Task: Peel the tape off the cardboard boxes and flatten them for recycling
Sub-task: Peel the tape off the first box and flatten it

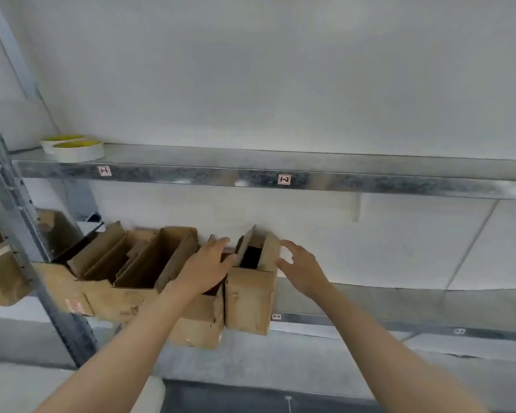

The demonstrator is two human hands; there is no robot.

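Two tape rolls [72, 150] sit at the upper shelf's [191, 175] left end. Along the lower shelf's [370, 320] front edge, open cardboard boxes [149, 263] crowd my left hand [209, 269], whose fingers lie straight against the end box [248, 299]. My right hand [301, 269] is spread just beside it. The box's inside is dark.

One wide-angle camera, worn on the head, faces a grey galvanised steel shelf rack [191, 174] against a white wall [280, 70], looking forward and slightly down from close range. The left hand [204, 269] and right hand [303, 269] enter from the lower edge, near the open brown cardboard boxes [248, 293].
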